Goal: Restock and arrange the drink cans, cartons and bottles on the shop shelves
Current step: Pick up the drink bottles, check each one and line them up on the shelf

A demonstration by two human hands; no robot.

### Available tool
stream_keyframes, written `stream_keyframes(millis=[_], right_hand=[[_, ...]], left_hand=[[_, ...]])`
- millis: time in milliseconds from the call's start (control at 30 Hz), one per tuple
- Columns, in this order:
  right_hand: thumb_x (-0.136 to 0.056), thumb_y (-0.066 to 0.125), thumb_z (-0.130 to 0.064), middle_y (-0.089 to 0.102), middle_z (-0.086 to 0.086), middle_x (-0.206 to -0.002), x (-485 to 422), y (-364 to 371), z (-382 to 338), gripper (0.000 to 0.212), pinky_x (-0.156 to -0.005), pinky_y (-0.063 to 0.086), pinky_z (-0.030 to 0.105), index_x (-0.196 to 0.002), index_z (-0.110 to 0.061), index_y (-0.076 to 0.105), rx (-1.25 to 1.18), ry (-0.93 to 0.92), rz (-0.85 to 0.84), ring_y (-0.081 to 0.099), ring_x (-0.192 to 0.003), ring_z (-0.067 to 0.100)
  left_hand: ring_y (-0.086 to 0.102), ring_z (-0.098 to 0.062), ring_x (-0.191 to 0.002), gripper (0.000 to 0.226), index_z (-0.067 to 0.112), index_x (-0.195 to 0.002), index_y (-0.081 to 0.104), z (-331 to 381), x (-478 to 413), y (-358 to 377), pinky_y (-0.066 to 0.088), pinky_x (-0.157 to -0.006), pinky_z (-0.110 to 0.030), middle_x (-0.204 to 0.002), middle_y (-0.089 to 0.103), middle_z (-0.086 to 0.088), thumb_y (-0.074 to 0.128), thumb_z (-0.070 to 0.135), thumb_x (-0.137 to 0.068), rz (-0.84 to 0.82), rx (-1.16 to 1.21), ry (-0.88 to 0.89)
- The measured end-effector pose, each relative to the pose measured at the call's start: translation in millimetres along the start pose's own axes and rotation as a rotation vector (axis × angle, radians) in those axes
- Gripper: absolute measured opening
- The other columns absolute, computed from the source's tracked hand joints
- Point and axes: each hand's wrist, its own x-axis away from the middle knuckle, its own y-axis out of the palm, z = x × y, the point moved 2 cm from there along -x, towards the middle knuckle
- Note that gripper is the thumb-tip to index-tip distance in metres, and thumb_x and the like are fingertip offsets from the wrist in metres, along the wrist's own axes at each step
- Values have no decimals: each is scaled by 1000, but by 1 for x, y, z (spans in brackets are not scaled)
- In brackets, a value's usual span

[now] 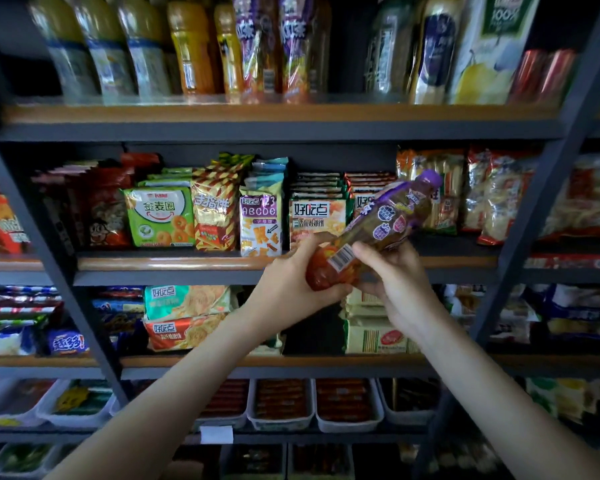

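A tea bottle (385, 220) with a purple cap and a purple and orange label lies tilted in front of the snack shelf, cap up and to the right, base down and to the left. My left hand (291, 285) grips its base from below, fingers curled round it. My right hand (392, 282) holds the lower body beside the barcode, thumb on top. On the top shelf (278, 114) stand two matching purple-label bottles (274, 46), between orange juice bottles (205, 46) on the left and a dark gap (347, 46) on the right.
Further right on the top shelf are a blue-label bottle (433, 53), a white juice carton (489, 50) and red cans (541, 74). Snack packets (222, 213) fill the middle shelves. White trays (281, 407) sit lower down. Dark slanted posts (541, 188) frame the bay.
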Motion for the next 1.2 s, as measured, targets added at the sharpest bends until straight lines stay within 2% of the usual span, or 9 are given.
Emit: stream_keyframes(millis=[167, 267, 367, 500, 633, 700, 833, 1000, 1200], right_hand=[[-86, 65, -2, 66, 3, -117, -22, -15, -60, 45, -79, 58, 43, -127, -10, 48, 9, -203, -13, 66, -107, 20], [-84, 68, -2, 69, -10, -108, -37, -28, -97, 40, -90, 54, 48, -112, -26, 53, 82, -380, 25, 66, -106, 15], [-76, 78, -18, 66, -9, -115, -53, -37, -132, 52, -99, 49, 44, -116, -34, 48, 221, -591, 56, 63, -111, 13], [-80, 75, -3, 60, -3, -125, -86, -39, -166, 69, -91, 51, 21, -133, -20, 33, 360, -752, 13, 61, -113, 8], [-79, 75, 0, 59, 2, -124, -124, -25, -184, 72, -90, 47, 11, -135, -10, 30, 482, -824, 56, 60, -111, 0], [-78, 77, -9, 61, 5, -122, -146, -19, -187, 74, -90, 47, 10, -137, -2, 32, 567, -830, 67, 59, -111, -1], [-75, 78, -32, 61, -7, -118, -179, -4, -191, 82, -98, 50, 38, -139, -9, 33, 739, -818, 93, 61, -110, 10], [-79, 79, -20, 48, -10, -116, -214, 26, -198, 88, -90, 36, 18, -144, -17, 19, 881, -672, 32, 50, -108, 9], [-82, 77, -18, 47, 3, -132, -254, 46, -191, 110, -86, 45, 25, -149, -28, -11, 975, -512, -3, 55, -99, 15]], left_hand=[[57, 3, -114, 46, 33, -131, 50, 10, -35, -31, 46, -97, -16, -126, 59, 13, 64, 35, -87, -96, 294, 58], [57, 9, -109, 37, 33, -125, 53, 9, -64, -51, 47, -96, -20, -120, 60, 18, 63, 31, -90, 64, 120, 98], [58, -2, -106, 39, 29, -129, 54, 16, -96, -69, 47, -91, -22, -117, 60, 7, 64, 23, -92, 195, -117, 134], [58, -7, -94, 42, 22, -134, 50, 31, -130, -86, 39, -82, -19, -128, 52, 5, 61, 24, -93, 290, -361, 222], [55, -30, -116, 49, 12, -131, 54, 29, -163, -102, 50, -92, -39, -134, 51, -11, 69, 14, -84, 363, -607, 364], [56, -35, -113, 51, 10, -129, 56, 22, -181, -115, 51, -91, -44, -133, 52, -17, 72, 13, -81, 417, -719, 424], [51, -38, -117, 44, 12, -130, 53, 10, -216, -139, 46, -96, -48, -134, 51, -22, 54, 27, -89, 536, -866, 549], [27, -39, -141, 78, 20, -146, 40, -13, -256, -157, 19, -114, -57, -152, 31, -22, 73, 45, -79, 435, -995, 531], [-1, -30, -148, 89, 29, -156, 12, -41, -283, -163, 3, -114, -61, -161, 6, -16, 36, 74, -82, 374, -1054, 502]])
